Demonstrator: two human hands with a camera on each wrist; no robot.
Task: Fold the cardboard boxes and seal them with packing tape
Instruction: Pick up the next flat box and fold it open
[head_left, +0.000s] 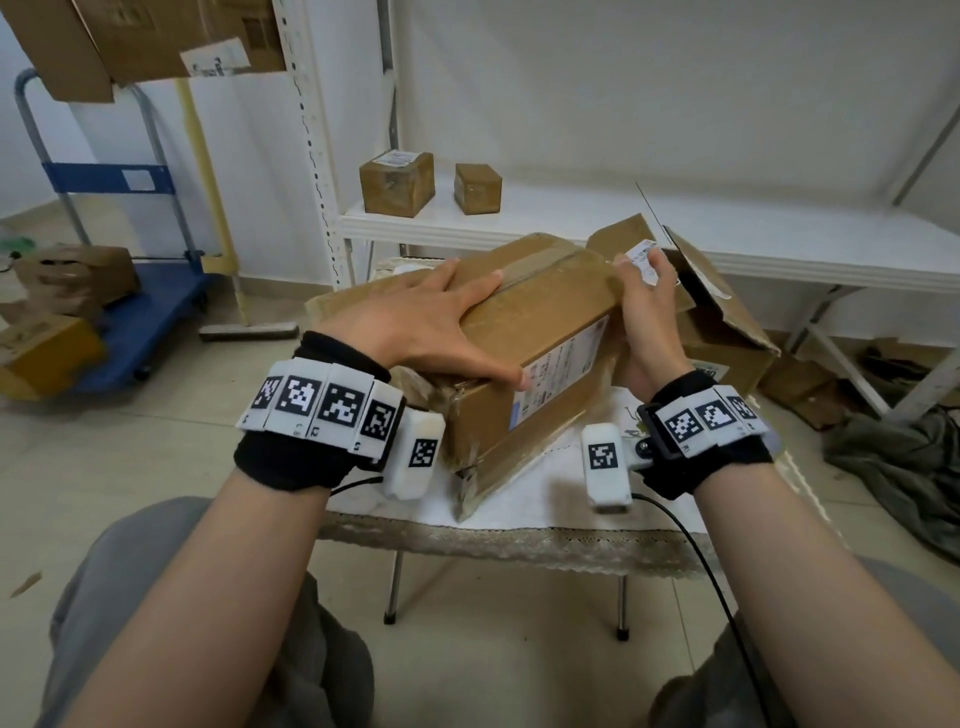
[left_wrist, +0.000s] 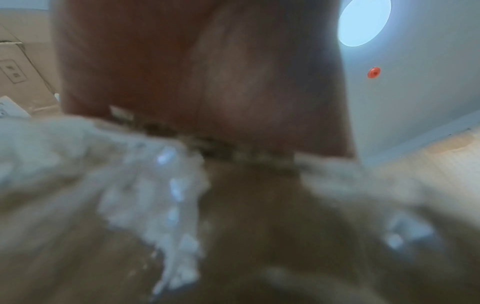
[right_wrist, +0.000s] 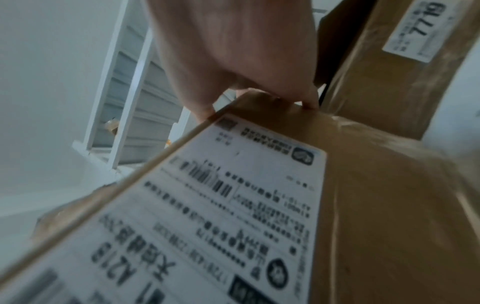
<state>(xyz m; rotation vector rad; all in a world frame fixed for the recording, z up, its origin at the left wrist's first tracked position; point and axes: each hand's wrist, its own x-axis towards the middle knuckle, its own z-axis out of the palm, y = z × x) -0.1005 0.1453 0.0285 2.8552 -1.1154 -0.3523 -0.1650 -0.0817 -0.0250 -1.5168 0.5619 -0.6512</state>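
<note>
From the head camera, I have the cardboard box (head_left: 524, 338) tilted on the small cloth-covered table (head_left: 519, 499), its long axis running from near-left to far-right between my two hands. My left hand (head_left: 431, 317) lies flat on top with straight fingers spread, pressing beside the taped centre seam (head_left: 540, 273). My right hand (head_left: 649, 312) curls around the far-right end of the box. An opened box (head_left: 722, 312) stands just beyond that hand. I see no tape roll, so I judge the next move is turning the box, and the right hand sits at the end that must swing.

The left wrist camera is badly blurred: only my palm (left_wrist: 202, 72) close above crumpled old tape (left_wrist: 155, 185) on the cardboard.

From the right wrist camera, my fingers (right_wrist: 233, 51) hook over the box edge directly ahead, just past the shipping label (right_wrist: 207, 216).
</note>
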